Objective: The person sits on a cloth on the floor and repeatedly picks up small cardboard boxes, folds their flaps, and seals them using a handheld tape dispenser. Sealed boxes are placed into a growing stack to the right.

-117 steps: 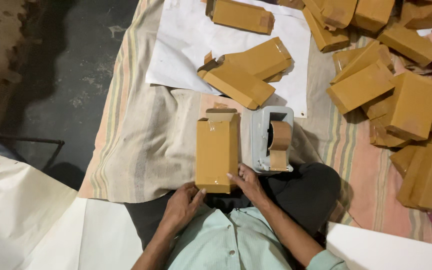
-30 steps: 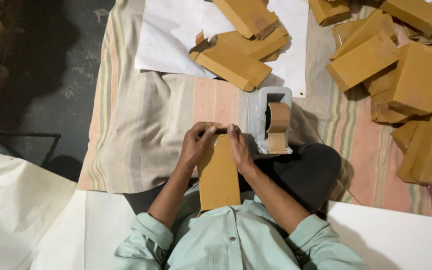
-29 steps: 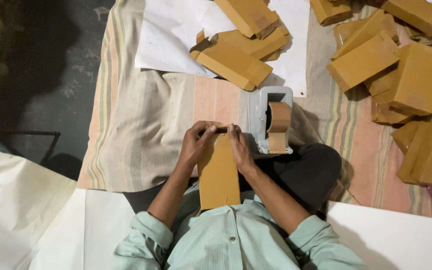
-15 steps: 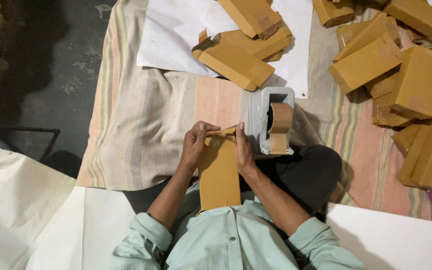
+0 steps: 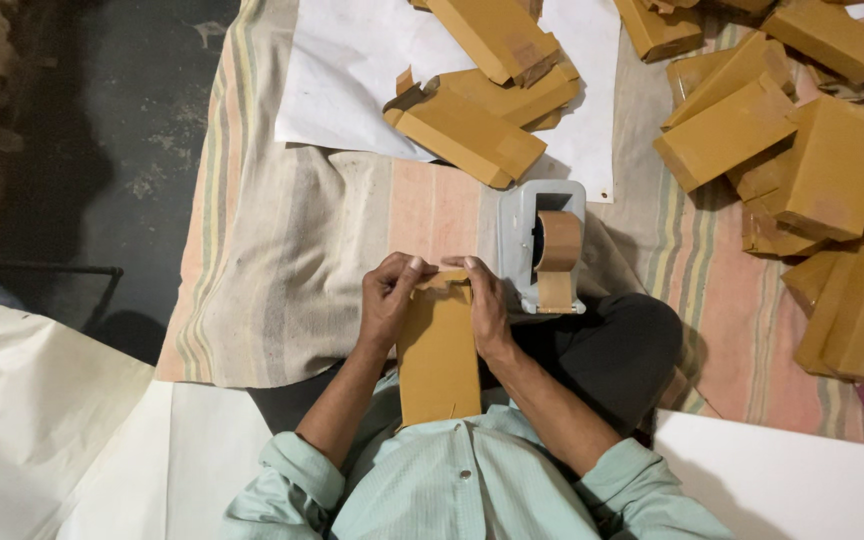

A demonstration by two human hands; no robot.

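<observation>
At lower centre of the frame, our left hand [image 5: 384,300] and right hand [image 5: 487,305] pinch the top flap of a flat brown cardboard carton [image 5: 439,350], fingers closed on its edges. It looks light, stiff, easily creased; a tape dispenser [image 5: 544,245] sits just beside.

Even, warm overhead light; sharp focus. Left of the cloth [image 5: 282,260], the floor [image 5: 102,120] lies in shadow.

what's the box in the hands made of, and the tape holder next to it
The box looks like matte brown cardboard: flat panels, folded flap edges. The tape dispenser seems to be grey plastic or painted metal, smooth with a slight sheen; which one is hard to tell. Its roll looks like glossy brown tape.
</observation>
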